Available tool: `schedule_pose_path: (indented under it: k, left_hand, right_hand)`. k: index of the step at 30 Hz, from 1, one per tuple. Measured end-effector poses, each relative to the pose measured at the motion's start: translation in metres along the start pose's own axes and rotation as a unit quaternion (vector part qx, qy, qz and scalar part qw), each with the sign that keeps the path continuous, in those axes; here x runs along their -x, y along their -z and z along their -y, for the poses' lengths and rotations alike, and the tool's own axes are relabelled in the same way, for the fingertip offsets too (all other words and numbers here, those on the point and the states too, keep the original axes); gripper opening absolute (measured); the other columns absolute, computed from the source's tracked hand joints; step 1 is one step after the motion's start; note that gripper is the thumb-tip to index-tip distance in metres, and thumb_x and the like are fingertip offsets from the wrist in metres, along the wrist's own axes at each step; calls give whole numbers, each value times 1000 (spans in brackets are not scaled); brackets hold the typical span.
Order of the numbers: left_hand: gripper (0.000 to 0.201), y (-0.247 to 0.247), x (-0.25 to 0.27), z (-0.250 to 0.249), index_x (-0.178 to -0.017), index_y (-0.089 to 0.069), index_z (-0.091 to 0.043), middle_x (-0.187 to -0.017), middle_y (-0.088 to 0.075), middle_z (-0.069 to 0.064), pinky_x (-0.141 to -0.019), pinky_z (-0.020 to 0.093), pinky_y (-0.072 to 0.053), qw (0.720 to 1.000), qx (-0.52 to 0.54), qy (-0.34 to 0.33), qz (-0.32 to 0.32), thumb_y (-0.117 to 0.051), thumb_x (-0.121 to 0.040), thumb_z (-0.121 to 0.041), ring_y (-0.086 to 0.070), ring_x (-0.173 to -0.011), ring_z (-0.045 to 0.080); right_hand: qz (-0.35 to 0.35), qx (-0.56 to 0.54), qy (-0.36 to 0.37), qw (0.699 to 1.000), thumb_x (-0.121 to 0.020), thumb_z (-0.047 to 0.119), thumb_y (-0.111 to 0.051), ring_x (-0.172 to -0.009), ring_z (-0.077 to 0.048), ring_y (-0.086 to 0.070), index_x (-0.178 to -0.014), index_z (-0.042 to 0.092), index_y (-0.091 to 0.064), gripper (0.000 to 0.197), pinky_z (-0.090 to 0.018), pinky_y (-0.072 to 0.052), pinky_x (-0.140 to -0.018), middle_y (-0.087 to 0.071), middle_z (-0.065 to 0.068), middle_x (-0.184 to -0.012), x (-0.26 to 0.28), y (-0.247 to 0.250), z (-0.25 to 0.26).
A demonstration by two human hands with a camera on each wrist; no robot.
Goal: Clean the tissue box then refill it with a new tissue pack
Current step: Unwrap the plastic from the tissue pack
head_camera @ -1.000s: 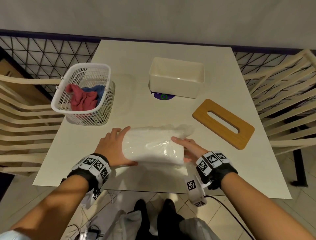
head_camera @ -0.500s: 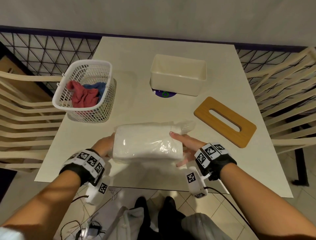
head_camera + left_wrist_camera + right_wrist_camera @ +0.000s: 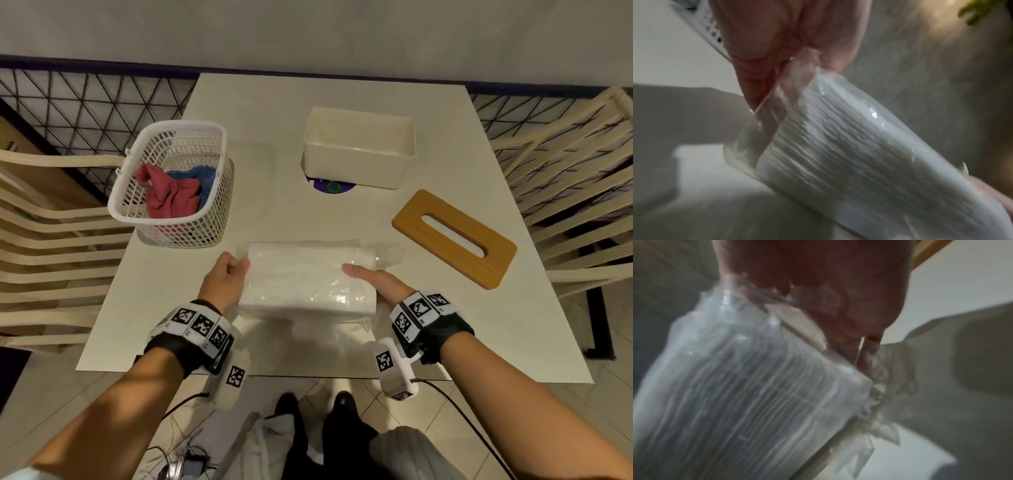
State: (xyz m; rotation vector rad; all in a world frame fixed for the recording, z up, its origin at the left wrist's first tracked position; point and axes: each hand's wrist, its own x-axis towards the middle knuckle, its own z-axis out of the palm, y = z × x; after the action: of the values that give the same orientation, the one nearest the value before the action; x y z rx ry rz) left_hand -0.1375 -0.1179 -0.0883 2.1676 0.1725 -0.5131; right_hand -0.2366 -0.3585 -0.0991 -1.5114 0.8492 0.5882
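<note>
Got the tissue pack [image 3: 308, 279] lifted just over the near edge of the bench [image 3: 274, 102], my left hand [image 3: 224, 277] pinching the plastic wrap at its left end and my right hand [image 3: 376, 282] gripping the right end. The open tissue box [image 3: 359, 147] sits toward the far edge, its wooden lid [image 3: 454, 238] by the right edge, and the basket [image 3: 178, 181] of rags on the left.

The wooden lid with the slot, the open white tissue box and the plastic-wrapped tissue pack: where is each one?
Wooden lid with the slot [image 3: 428, 209], head view: its bare left end.
Open white tissue box [image 3: 356, 171], head view: its near outer wall.
Plastic-wrapped tissue pack [image 3: 301, 277], head view: its top face, between both hands.
</note>
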Motion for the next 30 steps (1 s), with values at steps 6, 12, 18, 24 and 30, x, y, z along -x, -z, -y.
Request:
schedule_pose_path:
  k: [6,12,18,24,30]
  left_hand:
    - [34,12,-7,-10,-89,-49,4,-93,-57,29,-71,33,-32,988,-70,-102,-88,-32,-99,-25,-53,-87,35]
    - [33,13,-14,-9,-95,-48,5,-105,-58,35,-79,37,-37,988,-107,-100,-57,-32,-99,-24,-55,-100,44]
    - [46,5,-11,-24,-134,-35,-9,-137,-46,18,-102,33,-32,999,-20,-27,-14,-41,-95,-32,-45,-125,31]
    - [77,-11,14,-51,-143,-25,-21,-156,-14,-1,-115,37,-7,889,-304,-342,17,-47,-81,-61,-13,-144,19]
    - [127,-63,34,-65,-147,1,-23,-158,5,-1,-117,48,12,815,-441,-329,183,-55,-50,-84,15,-144,26]
  right_hand:
    - [-31,-20,27,999,-44,62,-75,-70,-24,-49,-91,5,-65,74,-31,-35,-70,-51,-13,-75,14,1,15]
    - [24,-68,28,997,-77,38,-69,-41,-10,-42,-71,15,-61,25,-21,-27,-48,-53,3,-49,19,6,12]
    - [-16,-42,1,999,-63,51,-73,-78,-21,-56,-107,20,-59,56,-29,-45,-71,-59,-5,-84,14,6,9]
    - [-98,25,77,992,-74,47,-68,-118,-29,-53,-136,21,-34,76,-41,-41,-104,-54,-5,-124,15,6,15]
    - [-97,15,175,980,-87,7,-54,-97,-24,-54,-123,23,-51,39,-39,-44,-98,-53,-11,-107,22,27,10]
